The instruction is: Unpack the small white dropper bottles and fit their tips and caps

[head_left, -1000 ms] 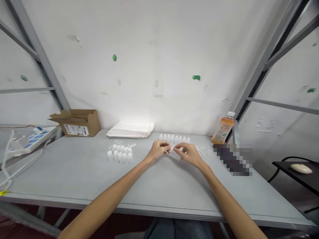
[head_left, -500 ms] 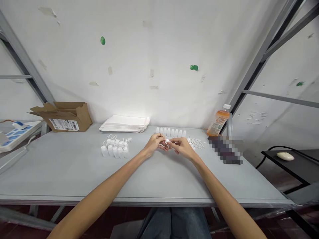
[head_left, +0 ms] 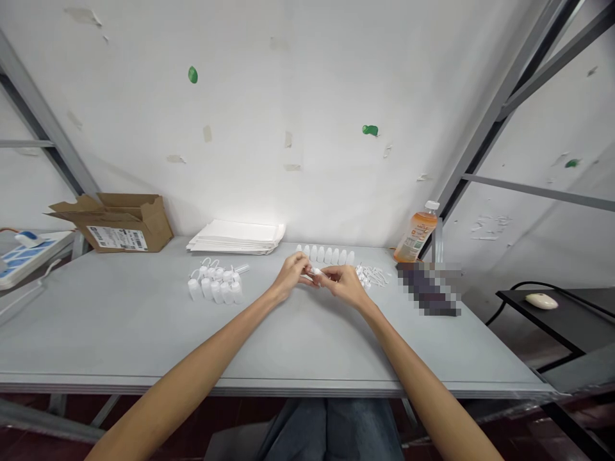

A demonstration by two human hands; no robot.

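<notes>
Above the middle of the desk [head_left: 307, 333], near its back edge, the left hand [head_left: 291, 276] and right hand [head_left: 343, 286] are pinching a small white plastic piece [head_left: 316, 272], both grips nearly closed on it. Upright white plastic bottles [head_left: 327, 255] are standing just behind. A cardboard box's [head_left: 115, 230] barcode label [head_left: 116, 239] is showing, too small to read.

A packing workroom with a grey worktable [head_left: 120, 320], cardboard carton [head_left: 122, 224], and steel racking [head_left: 489, 128].
</notes>
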